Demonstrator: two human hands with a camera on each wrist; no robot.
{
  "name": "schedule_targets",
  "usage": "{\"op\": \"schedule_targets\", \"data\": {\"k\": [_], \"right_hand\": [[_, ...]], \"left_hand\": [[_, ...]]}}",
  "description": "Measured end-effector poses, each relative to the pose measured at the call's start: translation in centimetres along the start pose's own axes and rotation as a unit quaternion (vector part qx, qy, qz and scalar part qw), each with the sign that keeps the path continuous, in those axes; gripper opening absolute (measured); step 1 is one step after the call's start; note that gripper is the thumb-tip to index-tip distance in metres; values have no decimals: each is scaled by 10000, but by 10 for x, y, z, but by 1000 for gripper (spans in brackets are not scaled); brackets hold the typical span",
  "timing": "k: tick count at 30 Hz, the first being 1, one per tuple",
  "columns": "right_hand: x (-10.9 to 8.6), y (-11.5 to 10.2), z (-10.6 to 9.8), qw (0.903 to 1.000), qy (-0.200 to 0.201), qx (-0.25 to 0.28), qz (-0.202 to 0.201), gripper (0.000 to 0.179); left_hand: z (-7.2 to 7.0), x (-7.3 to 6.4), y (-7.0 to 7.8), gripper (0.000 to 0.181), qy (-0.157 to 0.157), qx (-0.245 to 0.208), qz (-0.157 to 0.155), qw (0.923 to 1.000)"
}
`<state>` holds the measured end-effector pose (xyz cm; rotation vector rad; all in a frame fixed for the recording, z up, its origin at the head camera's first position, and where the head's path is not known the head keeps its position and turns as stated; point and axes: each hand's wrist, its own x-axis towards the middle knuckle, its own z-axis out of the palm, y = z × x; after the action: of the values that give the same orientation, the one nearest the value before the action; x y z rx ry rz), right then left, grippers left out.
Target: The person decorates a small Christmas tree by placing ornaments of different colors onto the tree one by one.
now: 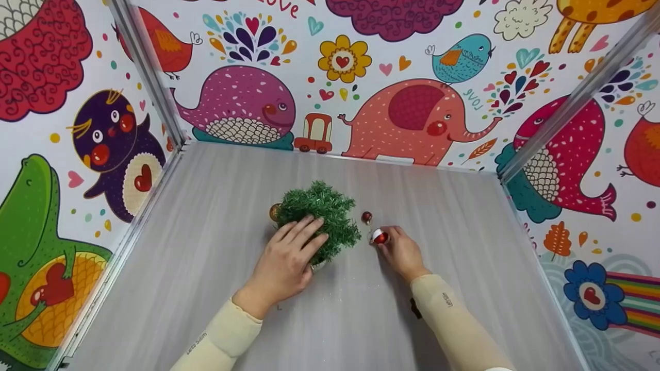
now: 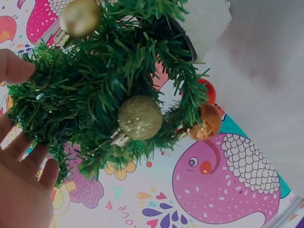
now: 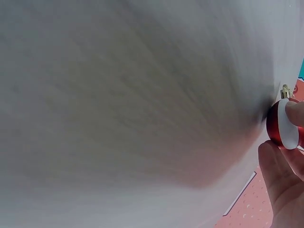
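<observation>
A small artificial Christmas tree of green tinsel stands on the table. My left hand lies over its near left side, fingers fairly straight and touching the branches. In the left wrist view, a pale gold bauble, a glittery gold bauble, a copper bauble and a red bauble show among or beside the branches. My right hand, right of the tree, pinches a red-and-white Christmas bauble with a gold cap between thumb and fingers, close to the tabletop.
A small dark red bauble lies on the table just beyond the right hand. The grey wood-grain table is bordered by cartoon-printed walls at the back and sides, with metal posts at the corners.
</observation>
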<state>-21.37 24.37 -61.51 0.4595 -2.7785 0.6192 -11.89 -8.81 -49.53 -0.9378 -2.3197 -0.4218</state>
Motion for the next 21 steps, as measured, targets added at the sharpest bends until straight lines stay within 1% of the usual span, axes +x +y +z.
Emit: {"op": "schedule_targets", "data": {"k": [7,14,17,21], "right_hand": [[-1,2,1,10000,15,-65,-17,38],[0,0,0,10000,-28,-27,70,39],[0,-1,-1,10000,-36,-23,64,39],[-1,-1,-1,9999,59,-51,-73,40]], "left_hand": [[-5,-3,-3,57,-187,-140,-99,9997],[-10,-4,-6,61,-358,-265,-138,9989],[-12,-4,-7,61,-345,-310,-128,9988],[-12,-3,-7,60,-283,-275,-151,9991]]}}
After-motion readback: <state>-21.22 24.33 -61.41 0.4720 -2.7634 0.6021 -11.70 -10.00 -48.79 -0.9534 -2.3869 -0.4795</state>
